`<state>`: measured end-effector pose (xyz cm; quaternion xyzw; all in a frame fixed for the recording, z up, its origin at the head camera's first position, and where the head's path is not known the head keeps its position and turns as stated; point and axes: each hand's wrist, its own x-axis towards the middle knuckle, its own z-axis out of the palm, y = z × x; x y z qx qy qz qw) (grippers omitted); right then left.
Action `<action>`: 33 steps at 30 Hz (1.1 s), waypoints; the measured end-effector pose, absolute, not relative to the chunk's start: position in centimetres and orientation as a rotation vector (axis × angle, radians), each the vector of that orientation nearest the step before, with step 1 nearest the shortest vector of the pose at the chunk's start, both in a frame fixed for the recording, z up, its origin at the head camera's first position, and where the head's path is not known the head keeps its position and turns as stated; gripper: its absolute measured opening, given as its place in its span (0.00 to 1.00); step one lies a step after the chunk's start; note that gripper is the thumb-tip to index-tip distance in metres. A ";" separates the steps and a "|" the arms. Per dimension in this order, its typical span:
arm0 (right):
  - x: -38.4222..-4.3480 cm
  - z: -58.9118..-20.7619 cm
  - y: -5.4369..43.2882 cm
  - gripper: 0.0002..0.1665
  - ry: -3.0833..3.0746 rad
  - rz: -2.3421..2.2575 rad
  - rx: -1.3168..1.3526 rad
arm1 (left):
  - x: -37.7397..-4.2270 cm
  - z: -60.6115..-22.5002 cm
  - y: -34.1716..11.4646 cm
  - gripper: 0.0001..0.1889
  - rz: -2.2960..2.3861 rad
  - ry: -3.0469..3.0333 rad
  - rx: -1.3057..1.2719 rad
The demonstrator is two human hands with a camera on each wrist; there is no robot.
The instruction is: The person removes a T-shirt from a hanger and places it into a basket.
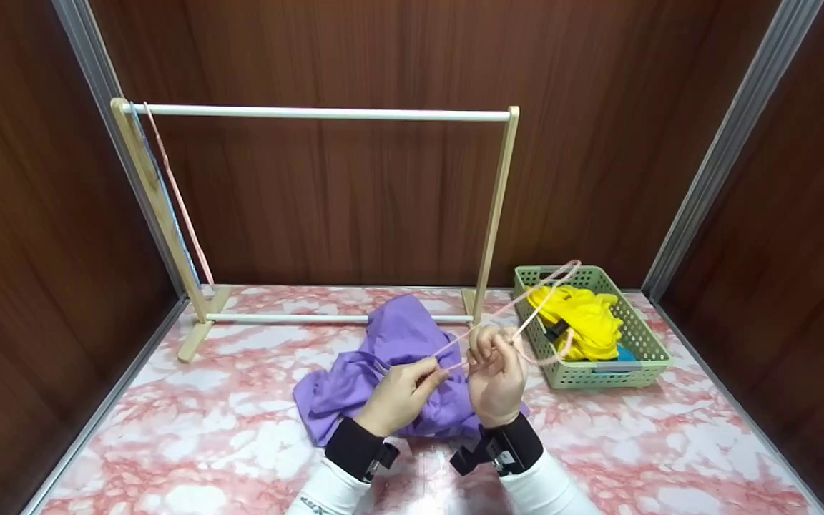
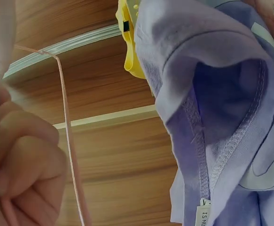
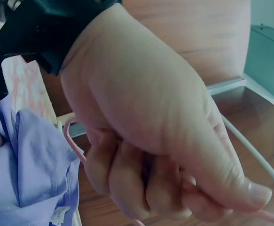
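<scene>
Both hands hold a pink wire clothes hanger (image 1: 544, 304) in the air above a crumpled purple shirt (image 1: 401, 325). My left hand (image 1: 399, 392) pinches one end of the hanger between thumb and fingers. Around the middle, near the base of the curved hook, my right hand (image 1: 498, 375) has its fingers curled, palm turned up. The far end of the hanger and its hook stick out over the basket's left side. In the left wrist view the shirt (image 2: 212, 42) shows a gaping opening with stitched seams and a small white label.
A green perforated basket (image 1: 651, 350) at right holds yellow clothing (image 1: 584, 322) and something blue (image 1: 625, 353). Behind the shirt stands a wooden rack with a white top rail (image 1: 326, 113). A pink hanger (image 1: 177, 189) and a blue hanger (image 1: 169, 187) hang at its left end. Wooden walls enclose the table.
</scene>
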<state>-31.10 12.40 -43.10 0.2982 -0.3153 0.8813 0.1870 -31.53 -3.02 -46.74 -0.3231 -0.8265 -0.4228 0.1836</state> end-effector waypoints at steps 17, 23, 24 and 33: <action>-31.3 -42.9 12.9 0.20 -1.148 2.485 0.982 | -31.6 -45.2 -5.2 0.22 -1.431 -2.426 -0.886; -31.7 -43.1 13.6 0.31 -1.399 2.394 1.110 | -31.7 -44.3 -7.5 0.22 -1.513 -2.475 -0.802; -31.8 -43.2 13.7 0.31 -1.434 2.373 1.126 | -31.7 -44.1 -7.9 0.22 -1.508 -2.479 -0.759; -32.9 -44.2 13.7 0.30 -1.744 2.080 1.098 | -31.9 -43.2 -11.8 0.22 -1.455 -2.431 -0.446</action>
